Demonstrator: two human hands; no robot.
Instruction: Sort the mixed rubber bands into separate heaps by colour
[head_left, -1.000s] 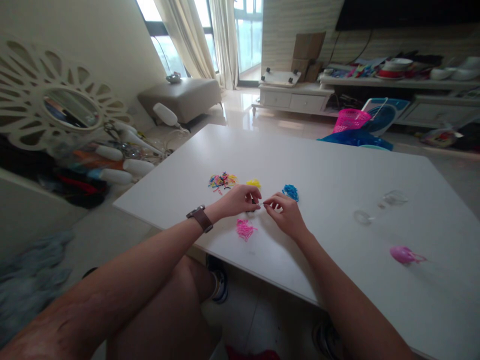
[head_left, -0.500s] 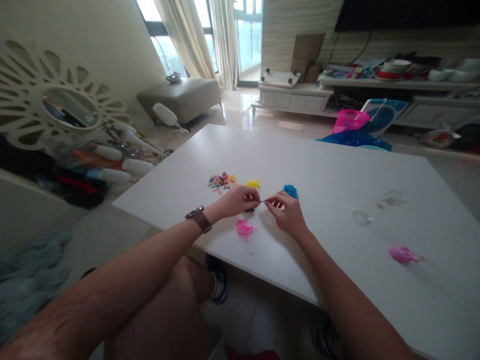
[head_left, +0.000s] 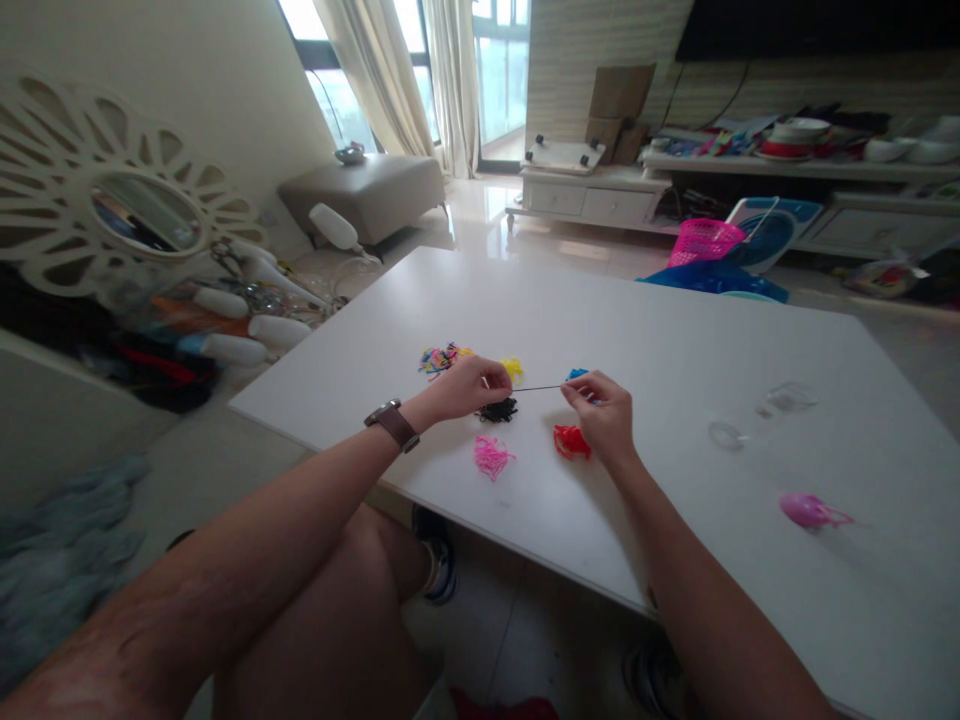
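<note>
A thin black rubber band (head_left: 536,388) is stretched taut between my two hands above the table. My left hand (head_left: 476,385), a watch on its wrist, pinches one end over the black rubber bands (head_left: 498,411). The other end is pinched by my right hand (head_left: 602,405), which partly hides the blue rubber bands (head_left: 577,375) and the red rubber bands (head_left: 571,442). Pink rubber bands (head_left: 492,458) lie nearest the table's front edge. Behind my left hand are yellow rubber bands (head_left: 513,369) and a mixed-colour pile (head_left: 442,358).
On the right of the white table (head_left: 660,340) lie a pink egg-shaped thing (head_left: 808,510), a clear container (head_left: 791,398) on its side and a clear ring-shaped piece (head_left: 726,435). A pink basket (head_left: 703,242) stands beyond the far edge.
My hands have moved apart, the right one to the right, and the black band between them is now stretched much longer. The black and red piles show more fully.
</note>
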